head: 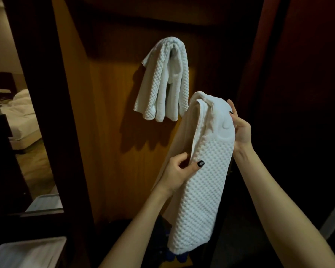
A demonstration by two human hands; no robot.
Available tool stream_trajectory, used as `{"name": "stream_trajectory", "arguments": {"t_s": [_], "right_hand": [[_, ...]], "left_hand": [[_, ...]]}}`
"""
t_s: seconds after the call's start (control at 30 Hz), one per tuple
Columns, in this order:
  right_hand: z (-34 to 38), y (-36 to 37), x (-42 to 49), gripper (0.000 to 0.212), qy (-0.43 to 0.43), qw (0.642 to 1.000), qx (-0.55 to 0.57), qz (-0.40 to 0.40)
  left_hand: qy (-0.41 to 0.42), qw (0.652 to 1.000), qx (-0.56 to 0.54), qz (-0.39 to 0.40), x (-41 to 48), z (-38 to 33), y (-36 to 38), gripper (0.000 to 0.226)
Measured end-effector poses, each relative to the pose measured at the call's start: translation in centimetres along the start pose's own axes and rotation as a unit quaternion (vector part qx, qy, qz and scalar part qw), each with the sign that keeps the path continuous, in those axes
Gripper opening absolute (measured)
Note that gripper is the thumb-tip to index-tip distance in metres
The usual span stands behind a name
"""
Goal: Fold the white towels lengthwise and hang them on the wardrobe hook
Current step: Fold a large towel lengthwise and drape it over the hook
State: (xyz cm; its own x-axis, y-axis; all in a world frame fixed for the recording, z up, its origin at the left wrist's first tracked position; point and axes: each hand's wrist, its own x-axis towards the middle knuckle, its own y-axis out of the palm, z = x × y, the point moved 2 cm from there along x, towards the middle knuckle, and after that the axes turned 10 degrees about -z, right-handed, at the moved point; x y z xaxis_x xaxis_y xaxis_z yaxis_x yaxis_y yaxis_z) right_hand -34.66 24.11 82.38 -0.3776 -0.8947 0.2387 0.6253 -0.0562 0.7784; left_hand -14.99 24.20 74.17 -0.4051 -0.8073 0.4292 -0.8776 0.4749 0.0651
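A white waffle towel (163, 80) hangs draped over the hook (174, 47) on the wooden wardrobe panel (108, 132); the hook itself is mostly hidden under it. Below and right of it I hold a second white towel (203, 180), folded into a long strip that hangs down. My left hand (177, 172) pinches its left edge halfway up, thumb on the front. My right hand (240, 128) grips the upper right side near the folded top, fingers curled behind the cloth.
A dark door or panel (298, 93) stands to the right. At left, a dark wooden frame (43, 93) borders a view of a bed with white linen (21, 113). A white tray or bin (27, 252) sits at lower left. Blue items (174, 256) lie on the wardrobe floor.
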Motion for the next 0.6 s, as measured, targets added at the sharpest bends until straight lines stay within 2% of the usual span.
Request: {"name": "stream_trajectory", "arguments": {"t_s": [0.17,0.23,0.3,0.37,0.43,0.53,0.6], "right_hand": [[-0.2,-0.6,0.2,0.040,-0.002,1.000,-0.019,-0.011],[-0.4,-1.0,0.2,0.040,-0.002,0.999,-0.027,-0.022],[-0.5,-1.4,0.2,0.040,-0.005,0.999,-0.039,-0.031],[-0.7,-1.7,0.1,0.040,-0.011,0.997,-0.058,-0.043],[-0.6,-1.9,0.2,0.038,-0.023,0.994,-0.097,-0.051],[0.1,-1.7,0.1,0.037,-0.043,0.977,-0.203,-0.048],[0.3,-1.2,0.0,0.038,-0.057,0.960,-0.271,-0.047]], "left_hand": [[0.084,0.988,0.106,-0.080,-0.3,0.8,0.0,0.048],[0.061,0.992,0.099,-0.050,-0.6,0.7,-0.2,0.042],[0.007,0.997,0.069,0.017,-0.7,0.9,-0.3,0.045],[-0.025,0.997,0.055,0.043,-0.6,1.1,-0.5,0.051],[-0.017,0.997,0.071,0.020,-0.4,1.5,-0.8,0.052],[0.016,0.992,0.119,-0.031,0.0,1.9,-1.5,0.021],[0.065,0.976,0.187,-0.088,0.4,1.9,-2.3,0.018]]}}
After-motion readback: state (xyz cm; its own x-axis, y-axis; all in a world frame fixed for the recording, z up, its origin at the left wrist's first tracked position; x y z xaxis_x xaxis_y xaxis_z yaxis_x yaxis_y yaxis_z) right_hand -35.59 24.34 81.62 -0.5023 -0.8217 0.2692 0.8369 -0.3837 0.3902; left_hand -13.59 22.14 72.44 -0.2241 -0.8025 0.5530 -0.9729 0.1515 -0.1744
